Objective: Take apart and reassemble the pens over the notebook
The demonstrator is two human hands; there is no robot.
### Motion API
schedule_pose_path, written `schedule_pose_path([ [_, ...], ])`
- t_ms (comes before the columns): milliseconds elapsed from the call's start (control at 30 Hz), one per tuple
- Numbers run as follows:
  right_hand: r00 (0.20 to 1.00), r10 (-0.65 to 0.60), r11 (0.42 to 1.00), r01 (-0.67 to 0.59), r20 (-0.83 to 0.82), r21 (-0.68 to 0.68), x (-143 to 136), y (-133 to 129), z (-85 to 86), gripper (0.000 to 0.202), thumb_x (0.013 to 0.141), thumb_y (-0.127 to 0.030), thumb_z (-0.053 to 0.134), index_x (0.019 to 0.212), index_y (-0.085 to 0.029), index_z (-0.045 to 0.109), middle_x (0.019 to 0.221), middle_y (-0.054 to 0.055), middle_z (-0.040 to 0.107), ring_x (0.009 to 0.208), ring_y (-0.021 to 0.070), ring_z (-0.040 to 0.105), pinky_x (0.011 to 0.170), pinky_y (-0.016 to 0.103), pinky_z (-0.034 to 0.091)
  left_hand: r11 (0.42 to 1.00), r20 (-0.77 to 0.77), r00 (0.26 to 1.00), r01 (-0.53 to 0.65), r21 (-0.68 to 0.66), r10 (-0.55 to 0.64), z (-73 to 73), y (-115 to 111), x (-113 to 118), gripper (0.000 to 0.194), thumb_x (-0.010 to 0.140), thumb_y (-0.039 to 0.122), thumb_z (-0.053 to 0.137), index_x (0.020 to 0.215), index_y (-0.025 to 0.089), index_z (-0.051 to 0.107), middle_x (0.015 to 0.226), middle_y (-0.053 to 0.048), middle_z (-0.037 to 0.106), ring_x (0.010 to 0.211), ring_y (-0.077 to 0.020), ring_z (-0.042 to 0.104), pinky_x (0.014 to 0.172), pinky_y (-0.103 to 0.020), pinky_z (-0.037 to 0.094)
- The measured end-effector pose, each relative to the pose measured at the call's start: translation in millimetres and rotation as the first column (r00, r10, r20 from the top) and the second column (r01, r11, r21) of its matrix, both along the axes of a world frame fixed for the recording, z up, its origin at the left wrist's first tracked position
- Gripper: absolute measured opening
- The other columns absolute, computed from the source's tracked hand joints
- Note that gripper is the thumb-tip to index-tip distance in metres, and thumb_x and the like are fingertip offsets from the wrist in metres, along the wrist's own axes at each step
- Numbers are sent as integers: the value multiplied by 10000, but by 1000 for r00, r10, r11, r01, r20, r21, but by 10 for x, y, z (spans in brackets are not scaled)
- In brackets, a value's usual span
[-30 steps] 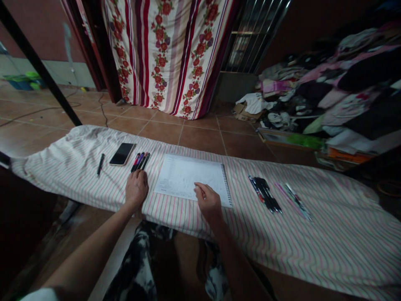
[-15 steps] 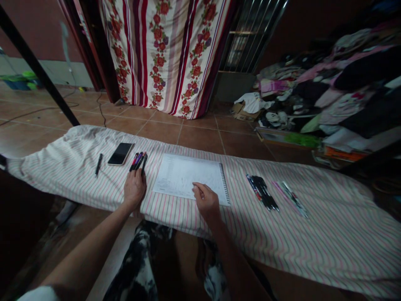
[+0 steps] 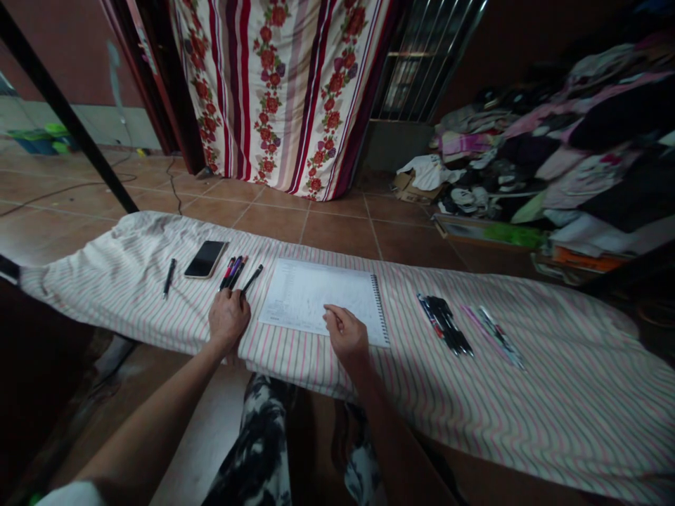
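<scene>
My left hand (image 3: 228, 315) rests on the striped cloth with its fingertips at the near ends of several pens (image 3: 232, 273). One black pen (image 3: 253, 278) lies apart at a slant, its lower end at those fingers. My right hand (image 3: 346, 336) is closed, thumb against the fingers, over the near edge of a spiral notebook (image 3: 316, 292); whether anything small is in it is hidden. The notebook lies open or face up, its coil on the right. Left of the pens are a phone (image 3: 206, 259) and a single black pen (image 3: 169, 278).
On the right of the striped cloth (image 3: 569, 365) lie a bundle of black pens (image 3: 446, 325) and a few lighter pens (image 3: 494, 336). Behind are a floral curtain (image 3: 300, 91), a tiled floor and a heap of clothes (image 3: 559, 140).
One black pen has swung away from the group under my left hand and now points toward the notebook. My right hand has hardly moved. The view has shifted slightly.
</scene>
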State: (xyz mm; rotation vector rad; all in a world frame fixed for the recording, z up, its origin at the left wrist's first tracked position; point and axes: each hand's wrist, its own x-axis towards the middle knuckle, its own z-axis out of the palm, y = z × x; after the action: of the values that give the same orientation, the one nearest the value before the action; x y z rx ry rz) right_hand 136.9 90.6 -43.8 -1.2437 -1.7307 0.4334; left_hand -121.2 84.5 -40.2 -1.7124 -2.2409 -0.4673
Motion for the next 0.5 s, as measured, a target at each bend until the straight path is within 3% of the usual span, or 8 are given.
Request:
schedule_pose_path([
  [267, 999, -4, 999, 3, -36, -38, -14, 24, -3, 281, 856, -293, 448, 950, -150, 670, 833, 100, 706, 670, 187, 664, 620, 300, 540, 1000, 30, 1000, 7, 19, -8, 0, -7, 21, 263, 860, 238, 382, 898, 146, 626, 843, -116, 594, 876, -262, 540, 738, -341, 410],
  [367, 999, -1, 999, -1, -37, -42, 12, 40, 3, 282, 854, -294, 449, 948, -148, 671, 825, 100, 704, 656, 183, 661, 606, 293, 538, 999, 234, 972, 9, 47, -19, 35, -28, 28, 252, 838, 242, 398, 886, 143, 624, 879, -134, 598, 924, -281, 536, 797, -368, 408],
  [500, 999, -6, 999, 4, -48, -40, 40, 59, -10, 270, 859, -290, 447, 952, -169, 669, 817, 80, 703, 685, 176, 665, 624, 282, 542, 996, 542, 841, -40, 77, -8, 83, -47, -3, 242, 804, 265, 430, 872, 145, 629, 914, -142, 613, 959, -298, 543, 865, -406, 390],
])
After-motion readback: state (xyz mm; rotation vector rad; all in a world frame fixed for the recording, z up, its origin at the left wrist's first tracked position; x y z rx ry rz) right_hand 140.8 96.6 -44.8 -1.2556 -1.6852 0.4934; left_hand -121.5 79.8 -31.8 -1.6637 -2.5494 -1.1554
